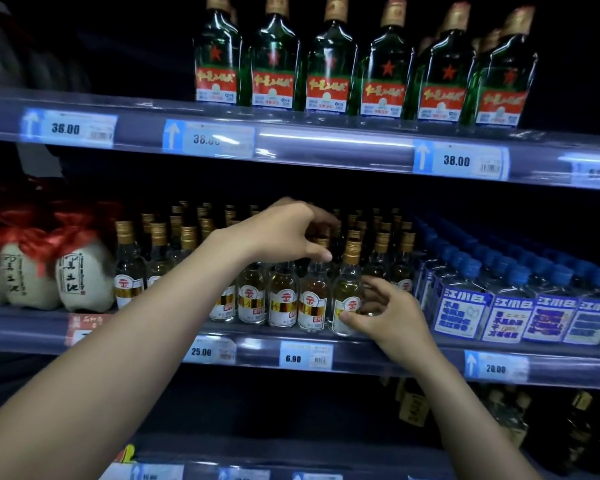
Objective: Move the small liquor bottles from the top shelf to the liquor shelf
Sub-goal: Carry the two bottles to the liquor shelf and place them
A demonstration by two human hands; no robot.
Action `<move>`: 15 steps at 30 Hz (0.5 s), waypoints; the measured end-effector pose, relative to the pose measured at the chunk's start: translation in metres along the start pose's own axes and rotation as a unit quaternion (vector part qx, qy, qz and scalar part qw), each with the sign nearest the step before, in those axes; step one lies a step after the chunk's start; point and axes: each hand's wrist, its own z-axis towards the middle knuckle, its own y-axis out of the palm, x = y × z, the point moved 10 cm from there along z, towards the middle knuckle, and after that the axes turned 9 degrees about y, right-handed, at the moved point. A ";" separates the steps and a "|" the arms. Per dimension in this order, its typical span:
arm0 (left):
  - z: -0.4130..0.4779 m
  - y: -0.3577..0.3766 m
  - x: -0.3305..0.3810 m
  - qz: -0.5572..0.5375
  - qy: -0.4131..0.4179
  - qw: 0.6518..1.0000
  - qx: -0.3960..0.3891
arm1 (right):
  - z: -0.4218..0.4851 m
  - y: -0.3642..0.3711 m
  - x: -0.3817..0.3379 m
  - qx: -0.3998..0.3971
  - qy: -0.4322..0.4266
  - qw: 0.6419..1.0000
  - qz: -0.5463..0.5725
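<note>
Small clear liquor bottles with gold caps and red-and-white labels [281, 299] stand in rows on the middle shelf [378, 355]. My right hand [381, 313] grips the body of the front bottle at the right end of the row [347, 289], thumb at its base. My left hand [288, 233] reaches over the row from the left, its fingers curled around the top of the neighbouring bottle [314, 292], whose cap is hidden. My left forearm covers part of the front row.
Tall green bottles with red stars [329, 60] line the upper shelf. White ceramic jars with red cloth tops [80, 271] stand left of the small bottles, blue-capped bottles with blue labels [506, 306] right of them. Darker bottles fill the shelf below [506, 420]. Price tags run along the shelf edges.
</note>
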 end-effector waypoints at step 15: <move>-0.125 0.017 0.097 0.082 0.082 0.986 0.119 | -0.114 -0.024 -0.028 0.159 -0.102 0.974 -0.129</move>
